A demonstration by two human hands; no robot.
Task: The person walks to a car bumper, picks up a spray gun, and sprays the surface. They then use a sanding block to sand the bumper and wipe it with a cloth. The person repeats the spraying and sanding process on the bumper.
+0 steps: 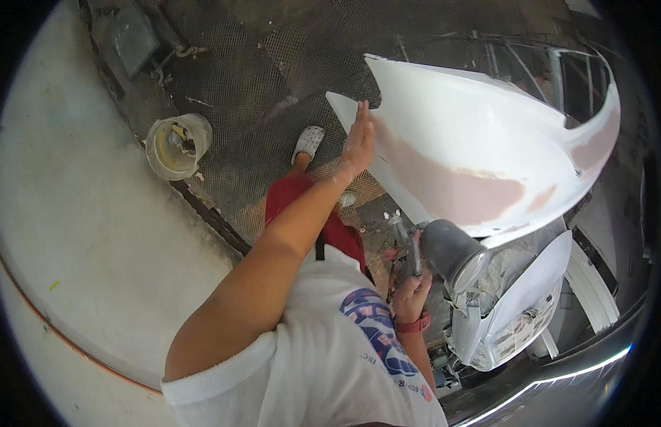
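A large curved white car body panel point(480, 114), which looks like a bumper cover, stands ahead to the right with dull pinkish patches on its face. My left hand point(359, 142) lies against its left edge, fingers straight and together. Lower down, close to my body, my right hand point(410, 288) is wrapped round the handle of a spray gun point(408, 249). The gun has a grey cup point(448, 252) on it, just below the panel's lower edge. Part of the gun's handle and trigger is hidden by my fingers.
A dirty translucent bucket point(177, 146) stands on the dark textured floor to the left, beside a long pale surface point(81, 213). Metal stand bars point(558, 75) show behind the panel. White parts and crumpled covering point(508, 313) sit at lower right, near a glossy dark surface point(558, 395).
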